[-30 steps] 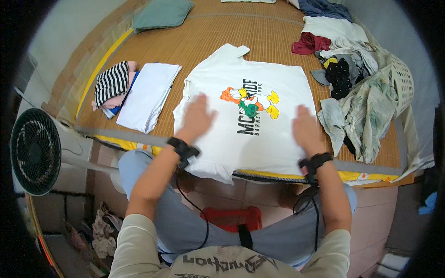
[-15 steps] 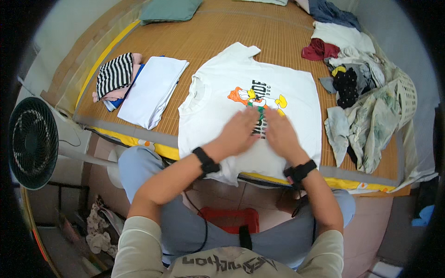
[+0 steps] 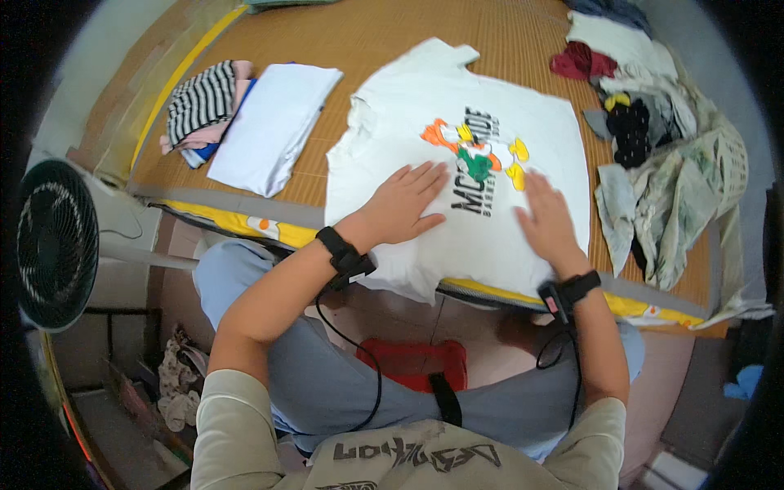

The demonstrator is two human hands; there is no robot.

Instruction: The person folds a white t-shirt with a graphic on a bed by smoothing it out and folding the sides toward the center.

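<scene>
A white T-shirt [image 3: 392,155] with a cartoon duck print lies spread on the bamboo mat, its collar toward the left and its lower side hanging over the near edge. Flat on the shirt left of the print rests my left hand [image 3: 404,202], fingers spread. My right hand [image 3: 551,220] lies on the shirt's right part, just beside the print, with its fingers stretched out. Neither hand grips anything. Both wrists wear black straps.
Left of the shirt are a folded white garment [image 3: 273,131] and a striped one [image 3: 202,102] on a small stack. A heap of loose clothes [image 3: 665,184] lies at the right by a white basket [image 3: 731,163]. A fan [image 3: 55,243] stands at the left, a red container [image 3: 392,363] below.
My hands have moved apart from the middle of the print, the left one leftward and the right one rightward. More of the print shows. The view has shifted slightly.
</scene>
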